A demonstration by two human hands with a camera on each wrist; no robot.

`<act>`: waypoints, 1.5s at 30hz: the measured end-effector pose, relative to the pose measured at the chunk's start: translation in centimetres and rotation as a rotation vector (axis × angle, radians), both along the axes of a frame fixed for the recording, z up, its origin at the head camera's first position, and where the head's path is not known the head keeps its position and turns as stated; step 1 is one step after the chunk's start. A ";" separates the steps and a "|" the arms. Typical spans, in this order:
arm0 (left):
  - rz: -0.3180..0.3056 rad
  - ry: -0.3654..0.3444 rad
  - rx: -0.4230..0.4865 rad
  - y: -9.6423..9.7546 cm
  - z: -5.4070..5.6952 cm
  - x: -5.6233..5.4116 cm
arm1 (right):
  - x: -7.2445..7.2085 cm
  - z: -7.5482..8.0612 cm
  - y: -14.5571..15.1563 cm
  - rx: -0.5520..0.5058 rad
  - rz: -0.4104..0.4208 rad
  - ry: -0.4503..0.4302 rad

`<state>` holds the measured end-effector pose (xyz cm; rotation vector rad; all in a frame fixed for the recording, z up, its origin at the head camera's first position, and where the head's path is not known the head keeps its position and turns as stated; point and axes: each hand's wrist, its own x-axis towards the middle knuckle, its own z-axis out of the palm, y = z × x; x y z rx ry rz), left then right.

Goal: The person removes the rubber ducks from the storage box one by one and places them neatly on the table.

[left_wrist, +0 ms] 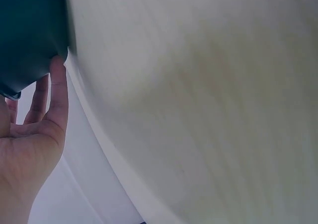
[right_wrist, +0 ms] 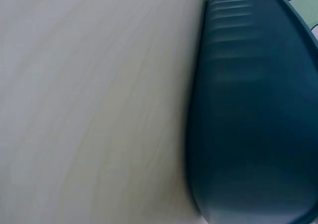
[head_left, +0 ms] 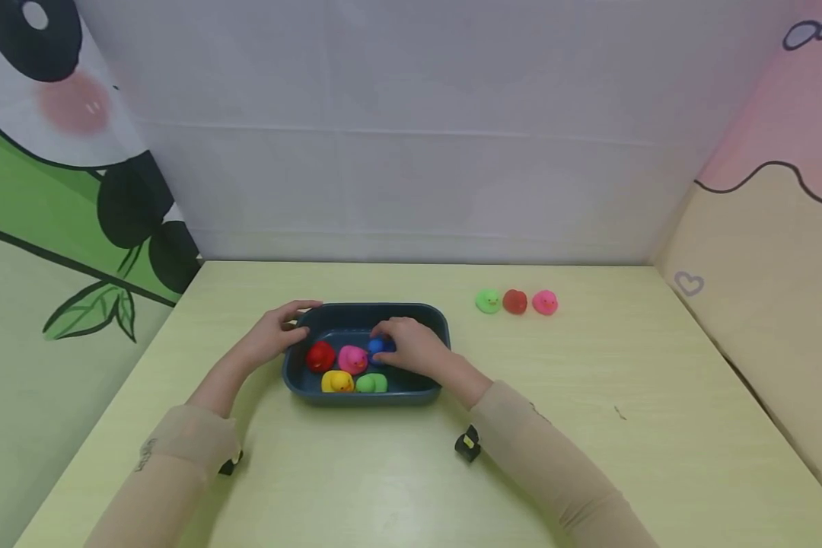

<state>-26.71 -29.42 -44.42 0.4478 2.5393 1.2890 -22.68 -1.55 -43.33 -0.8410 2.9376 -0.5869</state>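
Tray (head_left: 367, 400) of little rubber ducks, dark blue, sitting on a pale wooden table (head_left: 623, 365), and a person has both hands at it. Right hand (head_left: 414, 346) is reaching inside and has a blue duck (head_left: 378, 346) between thumb and fingers. Can't tell from here whether that duck is touching the tray floor, since the fingers cover a good bit of it. Left hand (head_left: 274, 333) is just resting at the tray's far left corner, thumb on the rim, fingers fairly straight against the outside.

Crowded spot too: a pink duck (head_left: 352, 360) is right beside the blue one, a red duck (head_left: 320, 356) is over at the left end, and a yellow duck (head_left: 337, 381) and a green duck (head_left: 371, 383) are tucked up against the near wall, which hides their lower parts. The right wrist and hand also block part of the tray's right end.

Off to the right, near the back edge of the table, three more line up: light green duck (head_left: 489, 301), second red duck (head_left: 515, 302), second pink duck (head_left: 545, 302). Small black gadget (head_left: 468, 444) by the right cuff, beige sleeves (head_left: 541, 449) on both arms. Behind it all, a creased whitish sheet (head_left: 411, 190), with cartoon panels (head_left: 55, 198) on either side.
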 end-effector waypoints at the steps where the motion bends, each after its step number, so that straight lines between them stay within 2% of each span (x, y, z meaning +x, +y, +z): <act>1: -0.002 0.004 -0.002 -0.1 0.0 0.0 | 0.0 -0.1 -0.1 0.002 0.001 0.003; 9: -0.018 0.017 -0.002 -0.4 0.1 0.3 | -0.1 -0.1 -0.4 0.037 0.016 0.017; 17: -0.004 0.006 -0.003 -0.4 -0.2 0.2 | 0.0 -0.2 -0.3 0.054 0.019 0.021; 26: 0.002 -0.004 -0.019 -0.2 0.1 0.2 | 0.0 0.0 -0.1 0.030 0.015 0.033; 37: 0.005 -0.004 -0.015 -0.1 0.1 0.1 | 0.5 0.7 0.3 -0.014 0.031 0.039; 45: -0.005 0.012 -0.009 -0.2 -0.2 -0.1 | 0.9 2.0 1.4 -0.046 0.063 0.035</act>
